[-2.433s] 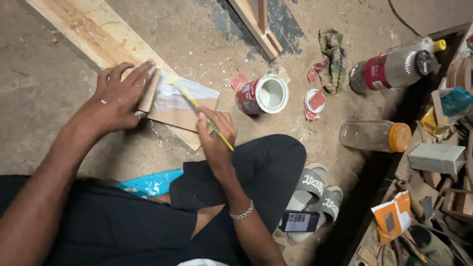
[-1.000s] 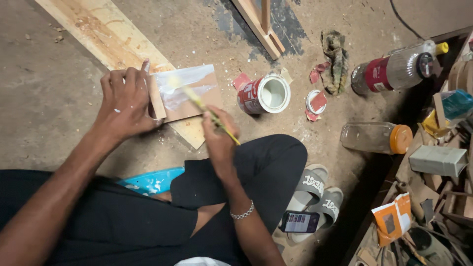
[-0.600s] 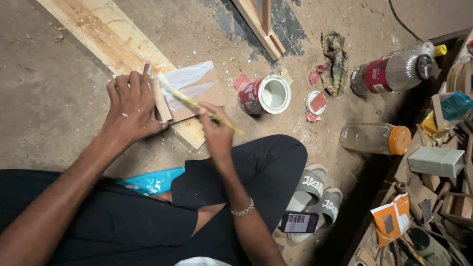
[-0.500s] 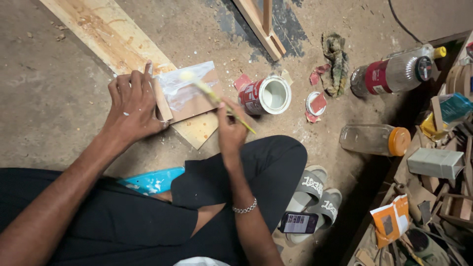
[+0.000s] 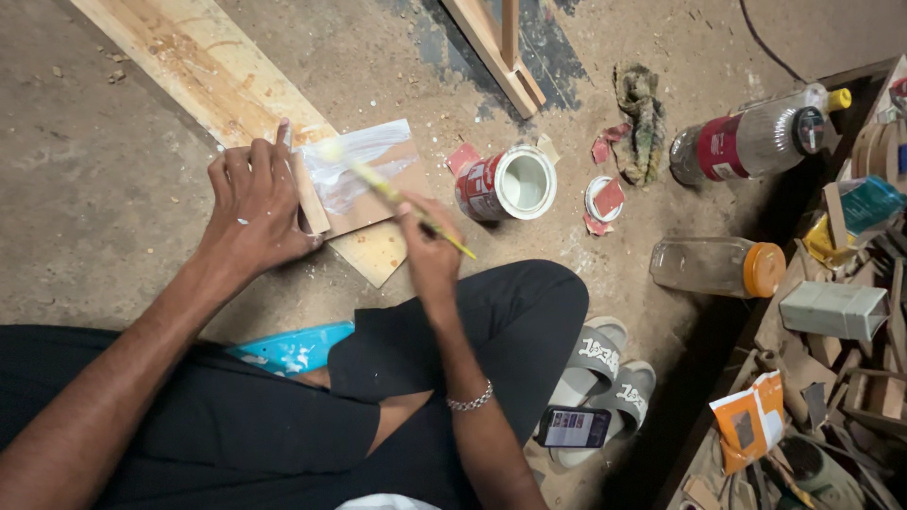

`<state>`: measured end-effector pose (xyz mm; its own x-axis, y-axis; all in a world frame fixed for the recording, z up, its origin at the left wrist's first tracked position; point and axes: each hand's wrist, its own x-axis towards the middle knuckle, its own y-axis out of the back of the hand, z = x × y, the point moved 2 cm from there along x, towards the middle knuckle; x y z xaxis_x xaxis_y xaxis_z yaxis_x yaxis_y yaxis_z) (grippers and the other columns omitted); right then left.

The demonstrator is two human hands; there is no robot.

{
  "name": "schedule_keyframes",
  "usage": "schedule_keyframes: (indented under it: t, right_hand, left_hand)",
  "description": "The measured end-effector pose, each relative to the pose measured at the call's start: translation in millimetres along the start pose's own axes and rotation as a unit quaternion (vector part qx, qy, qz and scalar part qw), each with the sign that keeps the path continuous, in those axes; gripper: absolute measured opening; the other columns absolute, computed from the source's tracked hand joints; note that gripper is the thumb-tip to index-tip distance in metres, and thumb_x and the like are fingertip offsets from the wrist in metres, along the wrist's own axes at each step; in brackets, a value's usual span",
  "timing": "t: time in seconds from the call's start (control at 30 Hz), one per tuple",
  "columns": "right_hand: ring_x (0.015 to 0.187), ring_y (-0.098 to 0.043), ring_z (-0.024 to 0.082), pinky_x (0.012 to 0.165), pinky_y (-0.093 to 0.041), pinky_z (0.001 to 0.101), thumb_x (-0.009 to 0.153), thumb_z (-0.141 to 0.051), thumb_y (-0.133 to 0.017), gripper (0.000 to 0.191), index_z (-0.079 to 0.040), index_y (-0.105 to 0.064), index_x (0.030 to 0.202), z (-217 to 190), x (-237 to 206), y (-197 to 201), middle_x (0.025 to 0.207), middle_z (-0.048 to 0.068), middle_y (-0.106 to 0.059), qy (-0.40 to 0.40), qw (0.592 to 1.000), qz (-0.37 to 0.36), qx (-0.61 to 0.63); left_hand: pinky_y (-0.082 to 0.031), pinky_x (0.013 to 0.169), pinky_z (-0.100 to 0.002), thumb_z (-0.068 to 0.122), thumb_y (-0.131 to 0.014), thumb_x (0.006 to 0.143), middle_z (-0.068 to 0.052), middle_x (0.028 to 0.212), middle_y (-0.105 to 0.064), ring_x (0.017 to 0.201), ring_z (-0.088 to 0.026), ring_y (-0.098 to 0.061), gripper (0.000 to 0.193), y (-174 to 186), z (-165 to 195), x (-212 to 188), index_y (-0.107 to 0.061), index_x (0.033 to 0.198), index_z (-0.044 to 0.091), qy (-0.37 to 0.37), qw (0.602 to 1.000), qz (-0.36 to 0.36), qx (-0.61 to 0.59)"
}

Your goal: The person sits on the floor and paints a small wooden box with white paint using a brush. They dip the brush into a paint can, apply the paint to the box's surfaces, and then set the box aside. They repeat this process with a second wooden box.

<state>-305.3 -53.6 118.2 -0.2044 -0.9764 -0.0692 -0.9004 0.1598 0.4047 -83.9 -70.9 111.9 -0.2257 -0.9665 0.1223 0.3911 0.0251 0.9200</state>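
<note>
My left hand (image 5: 253, 210) presses down on the left edge of a small wooden panel (image 5: 373, 184) smeared with white glue, lying on a long plank (image 5: 208, 80). A yellow-handled brush (image 5: 392, 194) is gripped in my right hand (image 5: 430, 253), its pale tip resting on the panel's upper left, close to my left fingers. An open tin of white glue (image 5: 510, 184) stands just right of the panel, with its lid (image 5: 605, 198) lying beside it.
A rag (image 5: 641, 121), a clear bottle with a red label (image 5: 756, 142) and an orange-capped jar (image 5: 718, 267) lie to the right. Grey slippers (image 5: 605, 373) and a phone (image 5: 573, 427) sit by my knee. Cluttered wood scraps (image 5: 831, 378) fill the right edge. A wooden frame (image 5: 496, 47) lies at top.
The brush has swept back and forth over the panel, and its tip now rests nearer my left hand. White glue covers more of the panel. My left hand stays put.
</note>
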Motion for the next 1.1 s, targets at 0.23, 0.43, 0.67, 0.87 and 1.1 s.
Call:
schedule_keyframes:
  t: [0.23,0.43,0.67,0.87,1.1]
  right_hand:
    - [0.097,-0.069,0.017,0.082,-0.055,0.0303,0.102,-0.006,-0.066,0.018,0.001,-0.071,0.118,-7,-5,16,0.110,0.013,-0.071,0.258,0.953,0.097,-0.128]
    - [0.083,-0.066,0.018,0.071,-0.052,0.0286,0.100,-0.005,-0.067,0.019,0.001,-0.074,0.116,8,-17,4,0.098,0.014,-0.071,0.018,0.993,-0.084,0.087]
    - [0.096,-0.070,0.022,0.083,-0.058,0.0329,0.097,-0.001,-0.065,0.021,0.001,-0.071,0.117,-15,-16,30,0.108,0.014,-0.071,0.250,0.947,0.113,-0.169]
    - [0.084,-0.070,0.018,0.075,-0.056,0.0309,0.095,0.001,-0.066,0.019,0.002,-0.074,0.113,-14,-29,9,0.099,0.013,-0.073,0.148,0.988,-0.050,-0.013]
    - [0.084,-0.071,0.016,0.072,-0.058,0.0281,0.096,-0.001,-0.066,0.019,0.000,-0.074,0.114,-10,-9,28,0.101,0.011,-0.074,0.178,0.972,0.084,-0.127]
  left_hand:
    - [-0.029,0.108,-0.054,0.043,-0.086,0.056,-0.023,0.125,-0.045,0.117,-0.040,-0.041,0.128,0,0,0,-0.030,0.154,-0.017,-0.005,1.000,0.005,0.006]
    - [-0.030,0.105,-0.055,0.045,-0.086,0.054,-0.025,0.125,-0.045,0.115,-0.041,-0.041,0.131,-2,-1,-1,-0.029,0.154,-0.019,-0.005,1.000,-0.012,0.020]
    - [-0.031,0.105,-0.055,0.044,-0.085,0.055,-0.024,0.124,-0.045,0.116,-0.041,-0.042,0.130,-1,0,1,-0.030,0.153,-0.020,-0.004,1.000,-0.010,0.023]
    - [-0.030,0.106,-0.053,0.043,-0.085,0.053,-0.023,0.123,-0.046,0.116,-0.039,-0.042,0.129,0,1,0,-0.031,0.154,-0.019,-0.004,0.999,-0.013,0.037]
    - [-0.030,0.105,-0.053,0.046,-0.086,0.050,-0.024,0.123,-0.046,0.115,-0.040,-0.041,0.134,4,2,0,-0.031,0.153,-0.020,-0.011,1.000,-0.003,0.022]
